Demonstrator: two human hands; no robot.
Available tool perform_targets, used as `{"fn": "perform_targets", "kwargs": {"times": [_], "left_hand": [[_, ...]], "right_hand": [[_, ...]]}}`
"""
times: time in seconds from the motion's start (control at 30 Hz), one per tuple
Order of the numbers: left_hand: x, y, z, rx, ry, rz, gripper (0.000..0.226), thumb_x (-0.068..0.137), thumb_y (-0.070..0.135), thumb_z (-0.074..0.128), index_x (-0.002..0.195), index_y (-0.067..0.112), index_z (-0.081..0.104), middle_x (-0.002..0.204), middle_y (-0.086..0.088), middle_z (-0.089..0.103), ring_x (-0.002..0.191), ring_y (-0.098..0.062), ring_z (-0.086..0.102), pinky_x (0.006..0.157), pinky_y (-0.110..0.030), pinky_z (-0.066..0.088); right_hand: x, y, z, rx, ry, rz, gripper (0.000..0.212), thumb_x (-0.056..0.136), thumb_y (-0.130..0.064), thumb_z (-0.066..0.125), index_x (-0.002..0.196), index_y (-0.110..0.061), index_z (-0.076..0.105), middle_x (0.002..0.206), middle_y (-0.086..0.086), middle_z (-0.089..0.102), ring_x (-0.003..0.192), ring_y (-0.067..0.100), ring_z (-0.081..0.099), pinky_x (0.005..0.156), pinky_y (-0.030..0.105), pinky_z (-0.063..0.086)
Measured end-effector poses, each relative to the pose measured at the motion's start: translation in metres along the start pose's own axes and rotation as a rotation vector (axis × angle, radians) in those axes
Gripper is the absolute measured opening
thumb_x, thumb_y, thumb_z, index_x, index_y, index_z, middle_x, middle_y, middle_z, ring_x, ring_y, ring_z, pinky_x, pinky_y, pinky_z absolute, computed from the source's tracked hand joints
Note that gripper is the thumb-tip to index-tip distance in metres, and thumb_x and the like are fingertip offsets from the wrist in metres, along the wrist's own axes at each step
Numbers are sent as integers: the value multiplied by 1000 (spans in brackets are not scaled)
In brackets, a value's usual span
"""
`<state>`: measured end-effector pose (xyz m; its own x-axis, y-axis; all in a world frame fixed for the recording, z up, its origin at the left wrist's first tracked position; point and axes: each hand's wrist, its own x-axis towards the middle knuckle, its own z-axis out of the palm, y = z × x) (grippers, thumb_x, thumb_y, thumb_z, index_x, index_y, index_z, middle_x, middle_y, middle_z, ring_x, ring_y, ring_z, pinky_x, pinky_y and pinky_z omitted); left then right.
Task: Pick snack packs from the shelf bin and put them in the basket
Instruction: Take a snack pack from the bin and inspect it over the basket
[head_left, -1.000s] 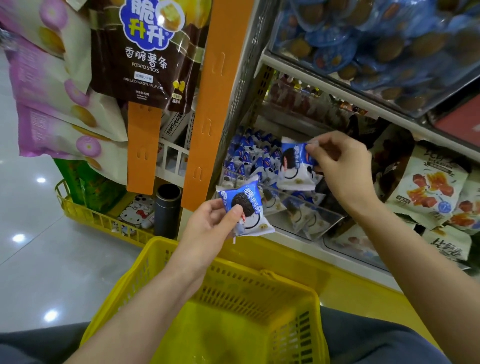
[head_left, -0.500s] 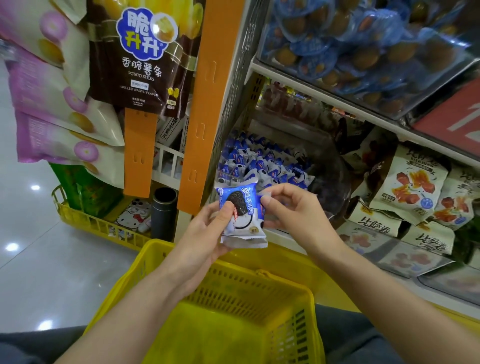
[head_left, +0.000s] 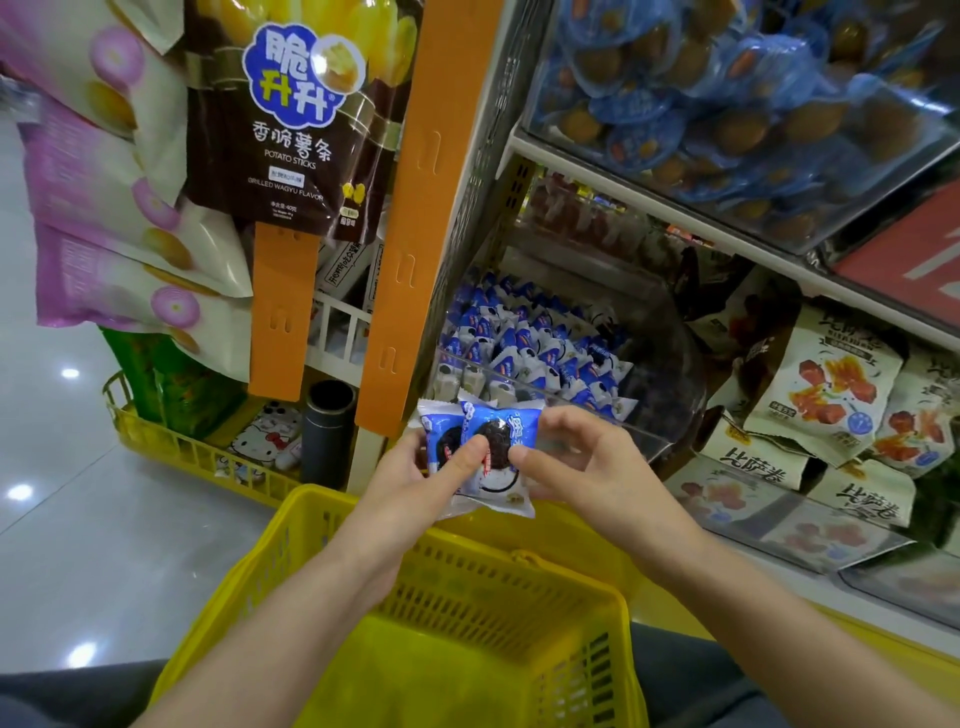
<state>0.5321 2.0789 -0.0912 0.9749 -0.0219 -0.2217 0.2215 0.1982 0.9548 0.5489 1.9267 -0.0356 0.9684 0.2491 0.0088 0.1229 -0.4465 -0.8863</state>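
Note:
Two blue-and-white cookie snack packs (head_left: 493, 452) overlap each other just above the far rim of the yellow basket (head_left: 363, 530). My left hand (head_left: 410, 493) grips them from the left, thumb pressed on the front pack. My right hand (head_left: 582, 462) pinches the front pack's right edge. Behind the hands, a clear shelf bin (head_left: 660, 415) holds several more of the same packs (head_left: 524, 348). The basket's inside shows only bare yellow plastic.
An orange shelf upright (head_left: 415, 218) stands left of the bin. Potato-stick bags (head_left: 291, 119) hang at upper left. Beige snack bags (head_left: 831, 384) lie right of the bin. A low yellow rack (head_left: 171, 447) with goods and a dark cylinder (head_left: 327, 431) stands on the shiny floor.
My right hand carried a second pack from the bin down to my left hand. Both packs now sit together between the two hands, lower and nearer the basket.

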Motion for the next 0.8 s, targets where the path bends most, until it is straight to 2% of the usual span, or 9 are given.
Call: {"fn": "perform_targets", "kwargs": {"times": [0.1,0.17,0.2,0.27,0.4,0.53,0.7,0.77,0.8], "left_hand": [[3,-2,0,-39,24,0,38,82,47,54,115,28,55,108,4,68,103,-11,62,100,-42,44],[6,-3,-1,-57,44,-16,27,92,37,49,116,27,55,102,7,71,92,-5,66,82,-29,49],[7,-4,-2,-47,61,-24,26,93,36,47,116,26,55,100,8,70,88,-3,66,73,-24,47],[8,-5,-3,-25,97,-35,27,94,35,45,118,25,53,102,7,67,89,0,60,70,-22,41],[10,-5,-1,-9,118,-32,34,95,33,45,127,23,48,112,3,63,94,-1,57,65,-17,39],[12,-4,-1,11,124,-32,36,94,34,46,128,22,47,113,2,63,92,-1,58,59,-15,40],[14,-6,-1,35,131,-29,36,93,35,47,126,22,48,109,4,62,86,1,57,45,-5,42],[15,-6,-1,34,131,-27,35,93,35,47,125,21,48,106,5,62,84,1,56,44,-1,40],[15,-6,0,29,130,-27,34,93,34,47,125,21,49,105,5,62,84,1,56,43,-1,39]], "right_hand": [[3,-2,-3,69,43,-1,10,82,-14,66,87,-21,60,78,-5,70,69,3,66,60,18,54],[9,-4,-11,74,78,14,10,83,-15,65,90,-20,61,83,0,71,68,6,65,57,15,51],[14,-6,-17,70,117,18,10,83,-15,65,92,-19,61,85,1,71,68,7,65,56,14,50],[29,-8,-34,7,248,-15,12,84,-17,64,96,-18,61,85,-2,70,67,2,65,54,12,50],[71,1,-64,-290,462,1,26,86,-23,64,110,-15,59,98,-1,66,84,11,63,76,27,54],[97,23,-71,-520,316,182,27,84,-21,66,109,-12,60,96,3,61,84,16,60,79,29,52],[111,33,-75,-676,203,325,9,82,-19,69,83,-12,63,73,0,62,65,13,60,67,27,55],[115,31,-75,-735,168,374,11,82,-18,68,75,-11,65,68,2,64,57,13,62,60,25,56],[118,30,-74,-770,138,397,12,83,-18,67,75,-9,67,68,4,66,58,15,64,63,26,57]]}}
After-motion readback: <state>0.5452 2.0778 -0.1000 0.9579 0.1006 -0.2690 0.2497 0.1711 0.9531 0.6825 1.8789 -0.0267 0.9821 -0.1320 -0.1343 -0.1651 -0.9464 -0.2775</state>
